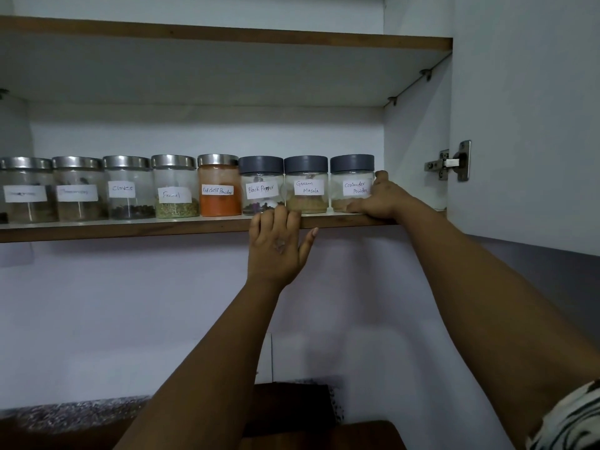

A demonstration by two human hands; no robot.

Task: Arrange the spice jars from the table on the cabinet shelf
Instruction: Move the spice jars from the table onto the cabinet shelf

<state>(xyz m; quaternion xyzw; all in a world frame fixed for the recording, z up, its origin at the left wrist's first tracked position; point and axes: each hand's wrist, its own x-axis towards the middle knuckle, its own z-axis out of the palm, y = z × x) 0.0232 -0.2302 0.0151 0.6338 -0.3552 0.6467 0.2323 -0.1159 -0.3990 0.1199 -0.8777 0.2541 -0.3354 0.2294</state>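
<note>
White cabinet walls enclose a wooden-edged shelf (130, 230) that carries eight spice jars in a single row, all upright and standing just beside one another. From left to right: two steel-lidded jars with blurred labels (27, 190) (79, 189), the Cloves jar (129, 187), the Fennel jar (174, 186), the Red Chilli Powder jar (219, 185) with orange contents, then three grey-lidded jars: Black Pepper jar (261, 183), Garam Masala jar (306, 184) and Coriander Powder jar (351, 181). The left hand (276, 245) is raised against the front edge of the shelf below the Black Pepper jar; its fingers reach over the edge, its thumb is spread to the right, and its grip is apart, holding nothing. Whether the fingertips touch the jar cannot be told. The right hand (380, 198) rests on the shelf at the right side of the Coriander Powder jar, with the thumb against the jar's right side and the fingers along its base; the grip lies loosely around the jar's lower right side. An open cabinet door (526, 125) with a metal hinge (449, 162) stands at the right. A speckled surface (65, 414) lies below at the lower left.
</note>
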